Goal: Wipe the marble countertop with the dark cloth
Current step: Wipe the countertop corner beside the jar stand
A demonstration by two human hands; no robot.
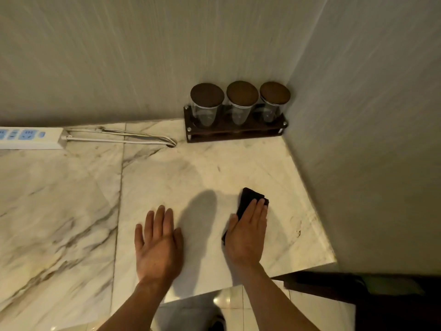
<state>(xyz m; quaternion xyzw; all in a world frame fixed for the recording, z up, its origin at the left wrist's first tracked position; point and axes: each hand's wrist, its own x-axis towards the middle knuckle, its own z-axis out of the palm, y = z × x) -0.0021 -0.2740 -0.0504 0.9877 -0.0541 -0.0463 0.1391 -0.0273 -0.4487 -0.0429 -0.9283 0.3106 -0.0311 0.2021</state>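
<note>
The marble countertop (181, 177) is pale with grey veins and fills the lower left and middle of the view. A folded dark cloth (249, 199) lies flat on it near the right side. My right hand (248, 235) lies palm down on the cloth with fingers straight, pressing it to the stone; the cloth's far end sticks out beyond my fingertips. My left hand (158, 244) rests flat on the bare marble to the left of the cloth, fingers together, holding nothing.
A dark wooden rack (235, 133) with three lidded glass jars (242, 103) stands in the back right corner against the wall. A white power strip (31, 138) and its cable (124, 138) lie along the back edge at left. The counter's front edge runs just below my wrists.
</note>
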